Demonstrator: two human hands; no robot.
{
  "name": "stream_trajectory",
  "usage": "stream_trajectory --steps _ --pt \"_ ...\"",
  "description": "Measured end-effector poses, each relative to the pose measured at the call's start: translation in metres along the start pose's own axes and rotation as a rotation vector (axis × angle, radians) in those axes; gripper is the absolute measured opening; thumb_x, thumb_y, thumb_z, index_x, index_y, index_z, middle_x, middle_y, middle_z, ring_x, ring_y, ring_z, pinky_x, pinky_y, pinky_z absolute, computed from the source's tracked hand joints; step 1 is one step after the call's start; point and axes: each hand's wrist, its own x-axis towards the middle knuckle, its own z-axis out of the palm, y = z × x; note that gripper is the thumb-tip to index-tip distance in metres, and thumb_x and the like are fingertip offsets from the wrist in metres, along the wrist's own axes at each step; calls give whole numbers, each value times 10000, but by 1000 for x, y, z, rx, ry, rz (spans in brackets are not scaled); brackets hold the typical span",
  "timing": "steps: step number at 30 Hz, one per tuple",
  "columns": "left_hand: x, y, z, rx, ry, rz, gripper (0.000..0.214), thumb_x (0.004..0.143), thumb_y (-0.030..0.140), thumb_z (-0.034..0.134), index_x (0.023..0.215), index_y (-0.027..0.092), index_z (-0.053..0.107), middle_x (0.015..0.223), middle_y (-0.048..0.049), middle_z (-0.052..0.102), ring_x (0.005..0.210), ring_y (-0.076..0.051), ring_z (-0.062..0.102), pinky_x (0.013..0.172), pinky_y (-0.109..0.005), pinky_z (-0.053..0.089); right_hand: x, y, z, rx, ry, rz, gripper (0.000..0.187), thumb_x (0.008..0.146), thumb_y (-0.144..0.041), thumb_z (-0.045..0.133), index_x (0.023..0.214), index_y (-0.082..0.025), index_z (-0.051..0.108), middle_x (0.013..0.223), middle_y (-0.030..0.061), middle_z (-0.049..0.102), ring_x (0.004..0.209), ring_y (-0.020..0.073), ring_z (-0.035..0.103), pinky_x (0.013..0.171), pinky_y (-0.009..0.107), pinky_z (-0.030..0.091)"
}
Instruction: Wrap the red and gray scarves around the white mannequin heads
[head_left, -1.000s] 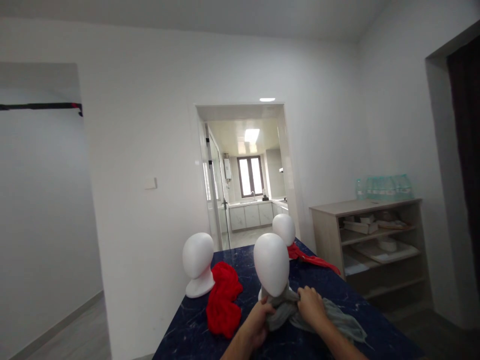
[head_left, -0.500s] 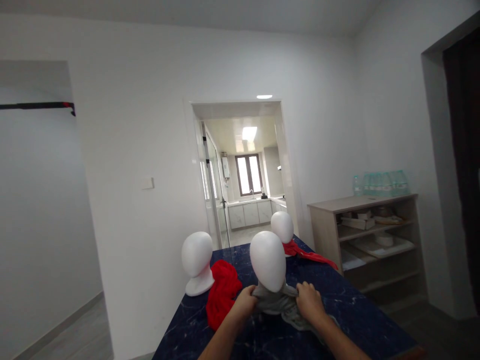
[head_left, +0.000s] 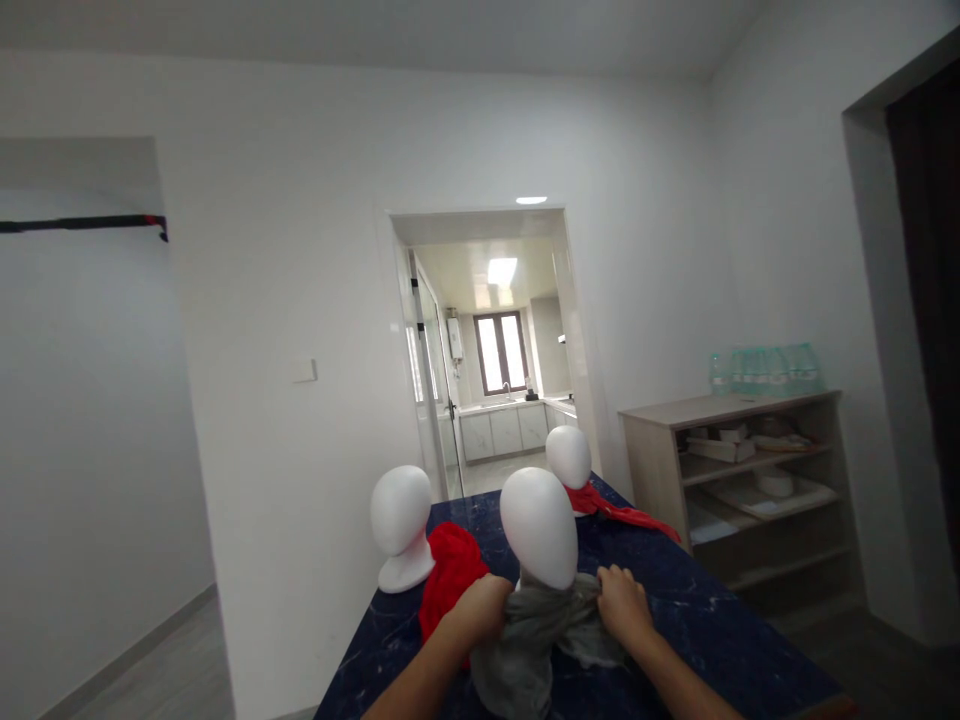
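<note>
A white mannequin head (head_left: 538, 525) stands at the near middle of the table, its neck wrapped in front by a grey scarf (head_left: 525, 650). My left hand (head_left: 487, 605) is closed on the scarf at the left of the neck. On the other side my right hand (head_left: 622, 605) grips the same scarf, fingers curled over it. Loose grey cloth hangs down below the neck between and under my hands. Just left of my left hand lies a bunched red scarf (head_left: 450, 575), partly hidden by my forearm.
A second mannequin head (head_left: 401, 510) stands on the left of the dark blue marbled table (head_left: 675, 600). Behind stands a third head (head_left: 568, 457) with a red scarf (head_left: 630, 514) around its base. A wooden shelf (head_left: 649, 440) with bottles (head_left: 772, 370) is on the right.
My left hand has moved slightly nearer and left. More grey cloth now hangs in front, below the neck. The right hand keeps its grip; the view has shifted slightly.
</note>
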Motion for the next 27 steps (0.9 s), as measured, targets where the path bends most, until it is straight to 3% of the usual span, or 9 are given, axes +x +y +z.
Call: stream_trajectory --steps 4,9,12,15,18,19,21,24,27 --pt "-2 -3 -15 96 21 69 167 618 90 694 700 234 715 1019 -91 797 1160 -364 678 1125 -451 411 -2 1 1 -9 15 -9 390 935 -52 413 1136 -180 722 1203 153 727 1182 318 632 904 396 428" --pt "-14 -12 -14 -5 75 84 85 694 142 589 689 213 635 858 -56 747 973 -286 708 956 -378 502 -5 2 5 -26 35 -35 380 948 -68 423 1152 -186 722 1221 146 717 1202 330 618 924 411 419" --pt "-22 -13 11 -360 101 24 123 793 221 503 810 220 624 797 -29 701 842 -223 703 843 -333 538 -6 1 8 -33 47 -49 377 946 -72 444 1169 -191 724 1228 141 715 1208 325 612 937 409 411" --pt "-24 -10 40 -879 32 -108 89 772 300 556 712 240 528 613 22 551 631 -164 612 766 -301 549 -6 0 9 -41 51 -48 393 962 -67 415 1169 -193 724 1222 146 714 1199 321 615 929 405 412" --pt "-24 -5 47 -939 -87 -183 187 672 287 652 624 246 476 507 49 441 494 -150 509 662 -314 543 -5 -1 8 -52 52 -46 401 973 -66 400 1175 -192 723 1224 152 712 1203 323 616 923 402 418" --pt "-24 -3 43 -915 -123 -191 150 661 268 658 635 240 514 511 40 473 498 -161 528 653 -324 546 -5 -1 8 -56 53 -46 400 978 -69 398 1176 -193 723 1225 154 712 1203 324 617 923 402 420" --pt "-23 2 25 -643 -168 -173 36 689 233 622 724 224 621 589 6 604 577 -192 627 673 -332 564 -4 -1 8 -63 51 -44 394 987 -75 402 1182 -195 722 1224 155 713 1199 323 621 921 400 423" --pt "-23 8 -10 16 -148 -103 194 710 192 598 854 216 726 766 -34 746 751 -245 736 718 -354 578 -3 -1 7 -72 43 -40 392 997 -76 405 1192 -201 721 1225 154 718 1191 317 630 919 393 424" --pt "-21 10 -35 326 -76 -39 227 638 150 689 845 208 761 898 -88 795 919 -343 757 837 -435 571 -2 -2 7 -76 36 -43 407 1010 -81 384 1216 -193 718 1222 158 725 1191 319 637 914 394 427"
